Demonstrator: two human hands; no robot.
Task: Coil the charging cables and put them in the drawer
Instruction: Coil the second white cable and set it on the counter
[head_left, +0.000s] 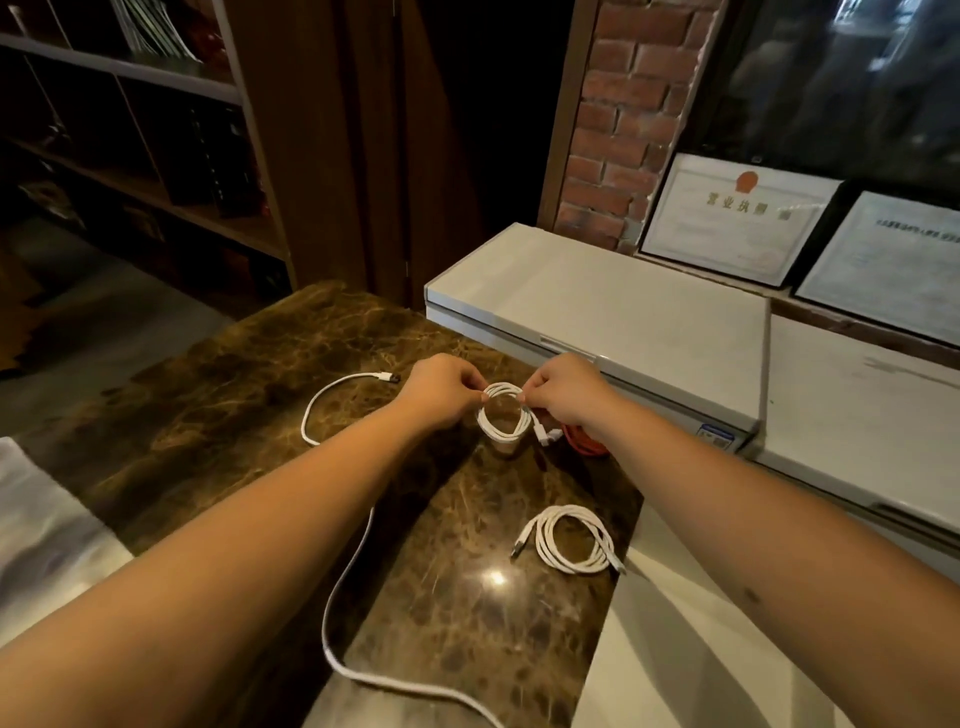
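Hands meet over the far part of the marble countertop (291, 415), and everything else is best placed from the small white coil (505, 418) they hold between them. The left hand (441, 392) pinches the coil's left upper rim with closed fingers; the right hand (563, 395) pinches the right upper rim the same way. Holding it at two opposite points likely keeps the loops stacked and round so they cannot spring apart while the end is tidied. A short tail with its white plug (545, 436) hangs off the coil's lower right, so this cable looks nearly wound but not yet secured.

Just right of the coil, partly hidden under the right wrist, lies something orange-red (589, 444), possibly another cable; too little shows to be sure. Nearer the person than the held coil, toward the counter's right edge, a finished white coil (571, 540) rests flat, probably set aside to go in with the others. Left of the held coil, a loose white cable (337, 582) starts at a plug, loops outward, passes under the left forearm and trails off toward the near edge; it seems to be waiting its turn.

Beyond and right of the coil stands a white chest freezer (613, 301). No drawer is visible, so the putting-away step has evidently not begun.
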